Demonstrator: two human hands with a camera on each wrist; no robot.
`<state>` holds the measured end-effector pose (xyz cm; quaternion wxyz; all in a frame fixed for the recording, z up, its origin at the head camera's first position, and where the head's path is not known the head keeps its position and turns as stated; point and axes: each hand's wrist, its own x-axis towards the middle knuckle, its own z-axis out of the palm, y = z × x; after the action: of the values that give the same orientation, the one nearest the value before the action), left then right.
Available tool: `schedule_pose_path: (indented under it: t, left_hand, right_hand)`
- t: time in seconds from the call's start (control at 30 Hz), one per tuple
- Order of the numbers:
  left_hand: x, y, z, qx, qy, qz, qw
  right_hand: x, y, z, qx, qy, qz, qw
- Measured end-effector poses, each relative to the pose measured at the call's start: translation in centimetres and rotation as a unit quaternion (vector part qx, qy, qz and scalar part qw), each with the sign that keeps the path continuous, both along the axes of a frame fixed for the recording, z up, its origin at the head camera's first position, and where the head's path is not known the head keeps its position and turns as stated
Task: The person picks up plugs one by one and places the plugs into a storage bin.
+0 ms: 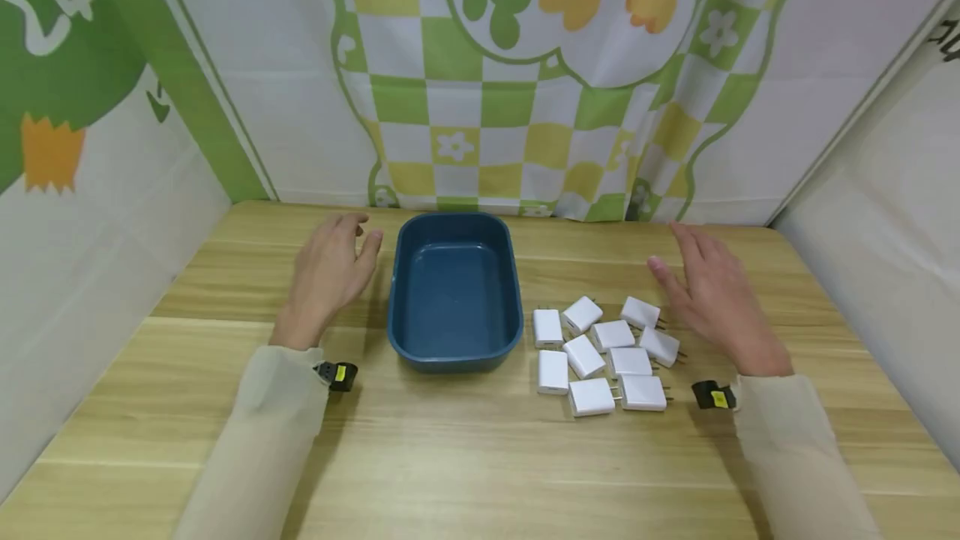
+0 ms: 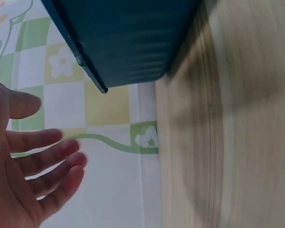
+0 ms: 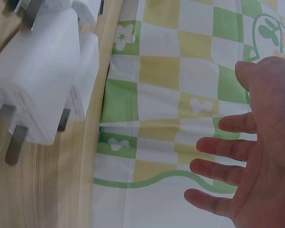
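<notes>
Look first at a pale sleeve (image 1: pixel 247 457), nearest the camera on the left, over the wooden table (image 1: pixel 465 473). See a small black wrist piece (image 1: pixel 337 376) by the cuff. Go up to the left hand (image 1: pixel 327 273), just beside the blue tub (image 1: pixel 455 298) but not touching. See fingers (image 2: pixel 57 151) a bit bent, thumb away from them, nothing held.

Next, find the tub sitting flat on the table, between the left hand and the plugs. Just right of that, count ten white plugs (image 1: pixel 613 336) in a loose bunch on the table, outside the tub. Notice metal prongs (image 3: pixel 17 145) on the ends, many pointing right.

Past the plugs, find the right hand (image 1: pixel 712 298), near but not touching, with fingers spread and nothing held. See both hands far apart, with the tub and plugs in between. End at the other sleeve (image 1: pixel 802 457) on the right.

To lift a plug well, probably best to pinch just one, with thumb and finger on the smooth, flat sides. Mind the prongs; maybe pokey, maybe easy to bend. Perhaps start at the edge of the bunch, so as not to knock the rest. Go slow, and use the left hand to steady the tub if bumped.
</notes>
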<state>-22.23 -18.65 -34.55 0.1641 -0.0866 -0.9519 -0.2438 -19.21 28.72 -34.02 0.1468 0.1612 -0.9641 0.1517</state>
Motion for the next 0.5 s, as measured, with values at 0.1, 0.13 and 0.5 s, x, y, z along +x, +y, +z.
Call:
schedule_pose_path:
  t: [0.1,0.13,0.5]
  left_hand:
    - [0.1,0.1,0.1,0.014,-0.046,-0.003,0.9988]
    - [0.1,0.2,0.2,0.015,-0.064,-0.005,0.9978]
    - [0.2,1.2,0.1,0.017,-0.189,-0.042,0.981]
  right_hand:
    - [0.1,-0.2,0.0,0.001,-0.002,0.002,1.0]
    - [0.1,-0.2,0.1,0.002,-0.001,0.003,1.0]
    - [0.5,-0.5,0.6,0.007,-0.013,0.012,0.9998]
